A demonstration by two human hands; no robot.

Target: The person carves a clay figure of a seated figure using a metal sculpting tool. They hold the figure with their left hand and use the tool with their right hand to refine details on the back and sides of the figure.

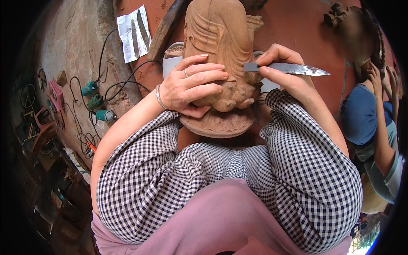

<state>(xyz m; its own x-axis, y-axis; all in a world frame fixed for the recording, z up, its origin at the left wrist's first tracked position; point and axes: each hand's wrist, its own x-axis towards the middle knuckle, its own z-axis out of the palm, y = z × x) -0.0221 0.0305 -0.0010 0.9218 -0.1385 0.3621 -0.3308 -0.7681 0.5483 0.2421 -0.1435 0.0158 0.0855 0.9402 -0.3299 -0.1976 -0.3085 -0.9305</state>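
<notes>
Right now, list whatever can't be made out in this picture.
In the head view:
Brown carving: top cut off by the upper edge; part of its side hidden by the left grip.
Blade: pinched part covered by the right grip.
Co-worker at right: head blurred.
Dark clutter at far left: too small and dim to identify.

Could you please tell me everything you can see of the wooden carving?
The carving looks like bare brown wood: drapery folds above, petal-like forms below, then a rounded base between the person's legs. Its top is cut off by the picture's edge. The left hand rests on its side; the right hand holds a metal blade whose end overlaps it, contact unclear.
</notes>
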